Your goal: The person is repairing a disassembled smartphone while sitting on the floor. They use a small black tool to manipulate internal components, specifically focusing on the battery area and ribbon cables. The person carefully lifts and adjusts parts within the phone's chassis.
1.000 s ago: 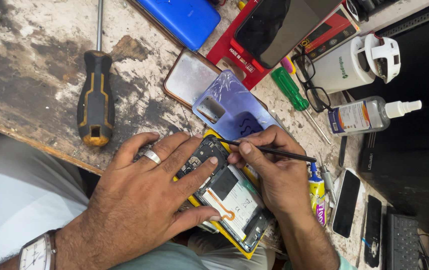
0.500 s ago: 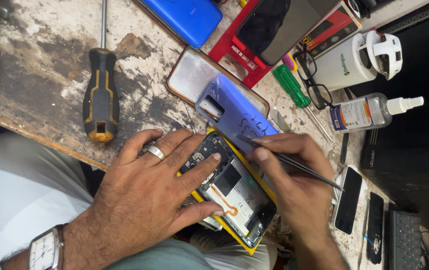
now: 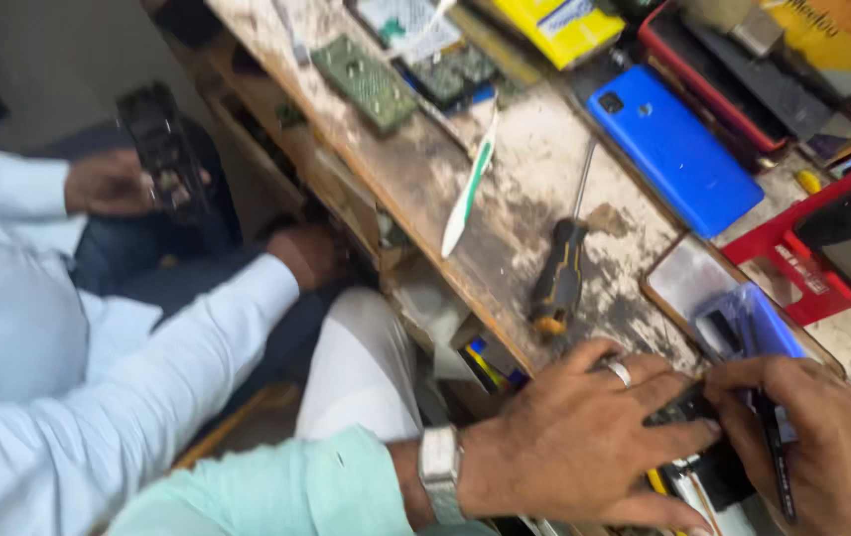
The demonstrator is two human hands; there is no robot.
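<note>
view swung left since before; left hand [image 3: 584, 437] still pressing opened phone [image 3: 703, 447], right hand [image 3: 822, 437] still pinching tweezers [image 3: 773, 457], screwdriver [image 3: 559, 278] beside phone.

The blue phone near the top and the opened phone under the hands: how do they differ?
The blue phone lies face-down, whole and untouched on the bench; the opened phone has no back, showing dark insides. The left hand presses the opened phone, and the right hand holds a thin tool over it. Both lie flat on the same worn bench.
</note>
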